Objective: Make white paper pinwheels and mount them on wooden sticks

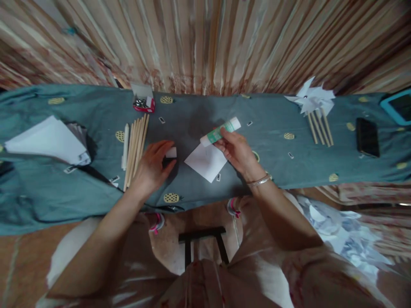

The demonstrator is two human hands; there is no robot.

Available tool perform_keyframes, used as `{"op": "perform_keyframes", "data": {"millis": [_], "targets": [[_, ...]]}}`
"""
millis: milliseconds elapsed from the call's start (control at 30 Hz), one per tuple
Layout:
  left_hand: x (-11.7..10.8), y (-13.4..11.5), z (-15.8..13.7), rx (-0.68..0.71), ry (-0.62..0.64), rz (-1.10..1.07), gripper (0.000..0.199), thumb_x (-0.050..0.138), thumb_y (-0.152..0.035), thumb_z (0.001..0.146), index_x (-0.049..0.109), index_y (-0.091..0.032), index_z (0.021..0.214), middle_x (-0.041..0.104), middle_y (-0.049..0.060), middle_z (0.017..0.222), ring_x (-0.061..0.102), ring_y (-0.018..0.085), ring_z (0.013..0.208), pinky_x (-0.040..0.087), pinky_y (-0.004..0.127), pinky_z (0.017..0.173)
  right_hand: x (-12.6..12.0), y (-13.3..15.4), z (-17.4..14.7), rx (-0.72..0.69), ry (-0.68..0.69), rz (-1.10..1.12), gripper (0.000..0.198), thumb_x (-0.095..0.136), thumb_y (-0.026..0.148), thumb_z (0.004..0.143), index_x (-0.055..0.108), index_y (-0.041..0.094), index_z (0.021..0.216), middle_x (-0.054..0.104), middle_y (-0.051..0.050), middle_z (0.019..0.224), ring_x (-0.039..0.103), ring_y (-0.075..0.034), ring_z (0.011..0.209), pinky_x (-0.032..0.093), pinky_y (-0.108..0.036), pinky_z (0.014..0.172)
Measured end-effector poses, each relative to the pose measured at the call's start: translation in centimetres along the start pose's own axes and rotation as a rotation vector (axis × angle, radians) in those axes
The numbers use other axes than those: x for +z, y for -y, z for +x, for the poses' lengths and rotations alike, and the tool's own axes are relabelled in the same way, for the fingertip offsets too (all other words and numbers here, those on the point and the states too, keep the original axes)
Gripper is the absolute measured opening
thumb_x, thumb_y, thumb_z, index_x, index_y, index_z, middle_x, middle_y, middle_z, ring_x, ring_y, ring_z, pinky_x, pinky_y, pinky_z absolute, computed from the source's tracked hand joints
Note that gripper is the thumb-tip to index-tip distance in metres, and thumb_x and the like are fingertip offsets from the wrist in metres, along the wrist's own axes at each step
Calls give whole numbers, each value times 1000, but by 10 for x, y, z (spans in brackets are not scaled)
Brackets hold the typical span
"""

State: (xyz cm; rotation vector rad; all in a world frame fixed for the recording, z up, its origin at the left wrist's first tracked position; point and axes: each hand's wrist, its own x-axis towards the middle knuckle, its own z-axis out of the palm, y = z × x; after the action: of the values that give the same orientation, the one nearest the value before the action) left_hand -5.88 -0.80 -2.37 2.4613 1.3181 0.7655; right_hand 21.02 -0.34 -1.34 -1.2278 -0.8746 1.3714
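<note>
In my right hand (236, 149) is a green and white glue stick (214, 135), tilted over the top edge of a white paper square (205, 163) on the cloth. My fingers are closed round its barrel. My left hand (157, 162) is to the left of the paper, with a small white cap (171, 152) between its thumb and fingers. Close beside that hand lies a row of several wooden sticks (136, 143), with a white stick (125, 146) at its left.
A red box (144, 102) of small metal pieces sits behind the sticks. At the left lies a stack of white paper (48, 139). Paper pinwheels (316, 99) on sticks, a dark phone (367, 137) and a blue-framed device (398, 108) are on the right. A curtain (205, 47) hangs behind the table.
</note>
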Motion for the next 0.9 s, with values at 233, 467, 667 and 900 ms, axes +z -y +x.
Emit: {"op": "perform_keyframes", "data": {"millis": [233,467,667,900], "targets": [[11,-9,2,-141,-38,-150,31,60,-35,94,67,-18,119,74,12,116,70,27,108,58,48,95,14,-3,-8,129,39,250,39,93,47,58,75,20,80,73,3,73,65,-8,63,57,-17,61],[18,-27,4,-259,-9,-357,34,66,-38,92,68,-19,119,76,11,117,73,24,104,60,43,94,21,-2,-12,157,38,354,42,98,40,48,73,19,74,74,4,73,69,-9,67,62,-18,67],[21,-29,7,-309,-45,-463,34,72,-38,87,72,-20,116,76,10,116,73,25,104,58,42,96,20,-5,-10,163,61,340,41,99,41,48,74,18,72,74,3,75,70,-9,69,62,-19,70],[21,-28,6,-276,-60,-442,32,73,-35,86,73,-21,115,76,9,116,72,25,104,57,42,97,19,-9,-10,139,78,286,38,97,41,54,74,19,75,75,2,78,71,-10,72,62,-22,75]]}}
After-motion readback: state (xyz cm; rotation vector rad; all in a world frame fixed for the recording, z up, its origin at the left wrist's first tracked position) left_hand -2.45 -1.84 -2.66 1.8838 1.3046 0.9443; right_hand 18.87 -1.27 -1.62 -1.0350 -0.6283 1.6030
